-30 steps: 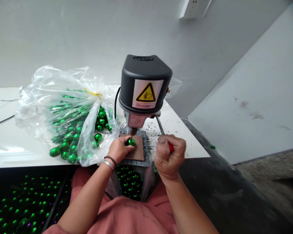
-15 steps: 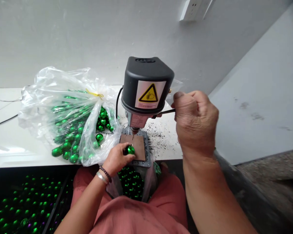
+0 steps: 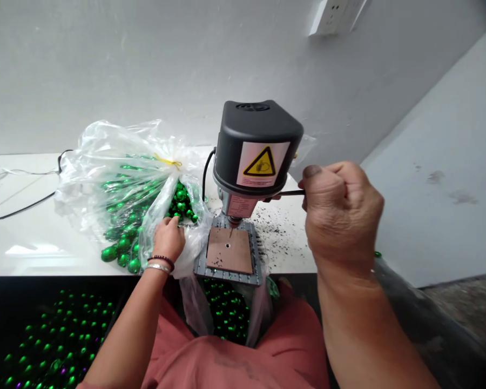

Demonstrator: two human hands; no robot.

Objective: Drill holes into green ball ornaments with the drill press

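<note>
The left hand (image 3: pixel 168 237) has let go of its ball and now reaches, fingers loose, into the bag of green balls (image 3: pixel 133 189) at nine o'clock of the drill press (image 3: pixel 257 156), while the right hand (image 3: pixel 342 216) keeps its grip clenched on the raised lever (image 3: pixel 289 192), so the brown drill plate (image 3: pixel 230 250) sits bare.

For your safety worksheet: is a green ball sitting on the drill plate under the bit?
No: the brown plate is bare, and the left hand is at the bag of green balls.

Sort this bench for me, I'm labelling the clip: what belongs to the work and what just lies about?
In use:
left hand, reaching into the clear bag of green beads
right hand, gripping the lever
bench drill
drill plate

Lying about:
wall socket
black cable
dark shavings
</note>
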